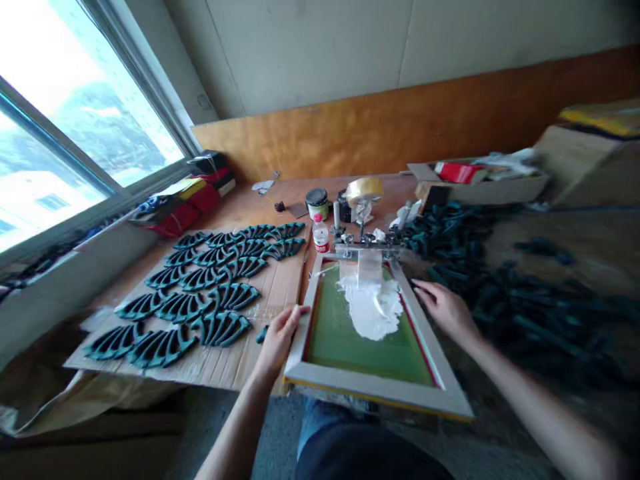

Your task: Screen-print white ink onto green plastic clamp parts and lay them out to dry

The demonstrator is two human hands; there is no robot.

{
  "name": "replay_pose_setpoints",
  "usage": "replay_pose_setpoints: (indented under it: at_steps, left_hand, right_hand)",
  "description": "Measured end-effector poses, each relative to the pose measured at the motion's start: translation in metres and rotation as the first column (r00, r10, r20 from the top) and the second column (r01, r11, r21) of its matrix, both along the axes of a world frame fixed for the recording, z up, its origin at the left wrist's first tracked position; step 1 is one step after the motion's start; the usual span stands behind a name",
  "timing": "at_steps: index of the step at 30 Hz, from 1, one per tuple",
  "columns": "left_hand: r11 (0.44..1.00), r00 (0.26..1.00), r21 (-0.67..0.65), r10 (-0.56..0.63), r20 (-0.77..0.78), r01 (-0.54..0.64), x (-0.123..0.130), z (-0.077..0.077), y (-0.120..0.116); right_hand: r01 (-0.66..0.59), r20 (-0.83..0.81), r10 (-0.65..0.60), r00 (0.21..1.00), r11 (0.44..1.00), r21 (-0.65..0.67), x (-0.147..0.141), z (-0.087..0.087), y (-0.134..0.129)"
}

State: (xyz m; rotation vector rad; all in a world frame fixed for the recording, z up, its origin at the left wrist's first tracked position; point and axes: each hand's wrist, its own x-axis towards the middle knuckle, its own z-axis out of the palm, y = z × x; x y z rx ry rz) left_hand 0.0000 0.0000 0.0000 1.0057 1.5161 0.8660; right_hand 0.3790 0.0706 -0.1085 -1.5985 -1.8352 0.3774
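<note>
A screen-printing frame (376,392) with a green mesh (345,347) lies before me. White paste (373,313) is spread over the upper middle of the mesh, and a pale squeegee-like blade (369,268) stands in it. My left hand (280,339) has its fingers bent at the left rail of the frame, fingertips on the rail. A small dark green piece (262,335) shows at that hand's outer side; whether the hand holds it is unclear. My right hand (445,310) is closed beside the right rail, with a dark bit at its fingertips that I cannot make out.
Rows of dark green fan-shaped pieces (183,305) lie on cardboard (275,287) to the left. A heap of dark green parts (540,313) covers the right. Behind the frame are a metal clamp (367,248), a red-capped bottle (321,235), a jar (317,202) and a tape roll (364,190).
</note>
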Motion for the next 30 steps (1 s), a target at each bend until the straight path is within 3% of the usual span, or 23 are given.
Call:
replay_pose_setpoints:
  at_steps: [3,5,9,12,14,17,18,20,22,25,27,30]
  left_hand:
    - [0.999,0.999,-0.039,0.001,-0.044,-0.003,0.006,-0.047,-0.010]
    - [0.999,0.994,-0.046,-0.017,-0.110,0.012,0.006,-0.070,-0.014]
    - [0.995,0.968,-0.078,-0.080,-0.237,0.063,-0.003,-0.089,-0.013]
    - [0.993,0.959,-0.090,-0.092,-0.266,0.071,-0.008,-0.092,-0.012]
    - [0.994,0.958,-0.089,-0.090,-0.271,0.068,-0.008,-0.093,-0.012]
    - [0.994,0.959,-0.084,-0.086,-0.269,0.065,-0.007,-0.093,-0.012]
    - [0.995,0.961,-0.081,-0.082,-0.265,0.063,-0.006,-0.092,-0.012]
    - [0.996,0.967,-0.069,-0.073,-0.244,0.057,-0.005,-0.091,-0.012]
    - [0.996,0.976,-0.057,-0.073,-0.203,0.063,-0.004,-0.088,-0.012]
    - [0.996,0.985,-0.045,-0.086,-0.148,0.080,-0.003,-0.084,-0.013]
    - [0.997,0.991,-0.045,-0.073,-0.114,0.069,-0.001,-0.082,-0.013]
    - [0.997,0.997,-0.055,-0.057,-0.050,0.055,0.000,-0.072,-0.012]
  right_hand:
    - [-0.113,0.126,0.097,0.987,0.985,0.128,-0.039,0.040,0.025]
    - [-0.207,0.244,0.181,0.953,0.975,0.083,-0.064,0.056,0.034]
    - [-0.339,0.368,0.376,0.850,0.926,-0.164,-0.096,0.054,0.018]
    - [-0.495,0.364,0.499,0.787,0.862,-0.110,-0.091,0.041,-0.015]
    - [-0.628,0.339,0.605,0.720,0.776,-0.052,-0.079,0.039,-0.031]
    - [-0.738,0.281,0.726,0.628,0.670,-0.083,-0.065,0.045,-0.035]
    - [-0.733,0.262,0.730,0.631,0.672,-0.104,-0.064,0.047,-0.033]
    - [-0.675,0.249,0.673,0.696,0.732,-0.092,-0.068,0.046,-0.030]
    - [-0.610,0.276,0.579,0.767,0.792,0.035,-0.073,0.038,-0.035]
    - [-0.630,0.316,0.560,0.766,0.750,0.201,-0.075,0.027,-0.051]
    - [-0.666,0.289,0.611,0.737,0.730,0.154,-0.072,0.029,-0.053]
    - [-0.583,0.198,0.567,0.800,0.811,0.033,-0.073,0.046,-0.031]
